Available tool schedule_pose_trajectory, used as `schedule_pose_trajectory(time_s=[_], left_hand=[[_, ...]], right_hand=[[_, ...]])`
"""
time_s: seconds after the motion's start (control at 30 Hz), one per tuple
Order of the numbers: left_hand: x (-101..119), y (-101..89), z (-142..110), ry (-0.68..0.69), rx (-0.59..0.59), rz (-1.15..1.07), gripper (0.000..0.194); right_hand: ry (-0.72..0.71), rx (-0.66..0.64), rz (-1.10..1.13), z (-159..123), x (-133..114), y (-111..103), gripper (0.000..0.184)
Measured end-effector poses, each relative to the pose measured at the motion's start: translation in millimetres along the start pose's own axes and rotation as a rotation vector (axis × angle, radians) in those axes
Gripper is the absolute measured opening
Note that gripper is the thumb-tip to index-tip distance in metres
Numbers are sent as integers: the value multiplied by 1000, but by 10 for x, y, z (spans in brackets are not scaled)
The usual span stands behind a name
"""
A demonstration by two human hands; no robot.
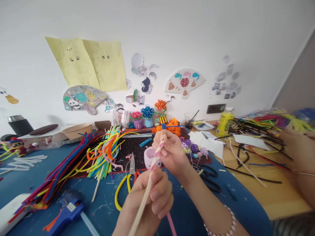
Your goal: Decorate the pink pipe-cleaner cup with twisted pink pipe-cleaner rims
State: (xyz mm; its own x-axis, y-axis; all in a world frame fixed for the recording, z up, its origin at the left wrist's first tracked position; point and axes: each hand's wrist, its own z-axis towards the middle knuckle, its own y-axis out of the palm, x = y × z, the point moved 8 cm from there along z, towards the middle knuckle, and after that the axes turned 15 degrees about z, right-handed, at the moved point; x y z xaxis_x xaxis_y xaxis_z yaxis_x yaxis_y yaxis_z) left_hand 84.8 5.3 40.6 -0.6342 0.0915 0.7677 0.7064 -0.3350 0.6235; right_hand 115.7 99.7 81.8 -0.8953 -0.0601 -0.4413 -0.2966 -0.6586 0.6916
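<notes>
Between my two hands runs a twist of pink and cream pipe cleaners (155, 159). My left hand (150, 195) is closed around its lower part; one cream end and one pink end hang below the fist. Farther up, my right hand (172, 152) pinches the top of the twist between thumb and fingers. Behind the hands, a lilac fuzzy cup-like piece (149, 157) sits on the dark mat. Scissors with yellow handles (128, 180) lie to the left, partly covered by my left hand.
A blue glue gun (70, 209) lies at the front left, near bundles of coloured pipe cleaners (105, 154). Finished flower pots (148, 118) stand along the wall. Black-handled scissors (210, 177) and a yellow bottle (225, 121) are to the right. Another person's blurred hand (300, 147) is at the far right.
</notes>
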Motion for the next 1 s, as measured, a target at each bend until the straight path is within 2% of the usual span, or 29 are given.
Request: schedule_pose_trajectory(time_s=[0.07,0.13,0.23,0.33,0.43,0.57,0.67,0.77,0.87,1.0], left_hand=[[-8,-39,9,12,15,57,20],[26,-146,10,33,96,221,18],[212,-385,-34,126,322,567,20],[483,-526,-121,300,513,912,21],[672,-520,-204,480,610,1157,15],[793,-396,-294,607,693,1365,10],[884,-204,-372,753,707,1566,14],[906,-37,-417,886,607,1767,21],[879,9,-439,909,527,1921,26],[890,7,-498,901,577,1955,29]], right_hand=[[-19,22,-32,7,-11,-32,33],[-57,51,-81,15,-52,-76,32],[-129,88,-163,17,-130,-144,24],[-189,110,-228,6,-178,-192,19],[-197,121,-270,1,-169,-212,19],[-186,112,-348,3,-162,-199,21],[-222,85,-459,-10,-226,-161,21],[-256,44,-580,-32,-292,-113,19],[-279,-8,-650,-55,-327,-59,17],[-303,-55,-715,-77,-343,3,15]])
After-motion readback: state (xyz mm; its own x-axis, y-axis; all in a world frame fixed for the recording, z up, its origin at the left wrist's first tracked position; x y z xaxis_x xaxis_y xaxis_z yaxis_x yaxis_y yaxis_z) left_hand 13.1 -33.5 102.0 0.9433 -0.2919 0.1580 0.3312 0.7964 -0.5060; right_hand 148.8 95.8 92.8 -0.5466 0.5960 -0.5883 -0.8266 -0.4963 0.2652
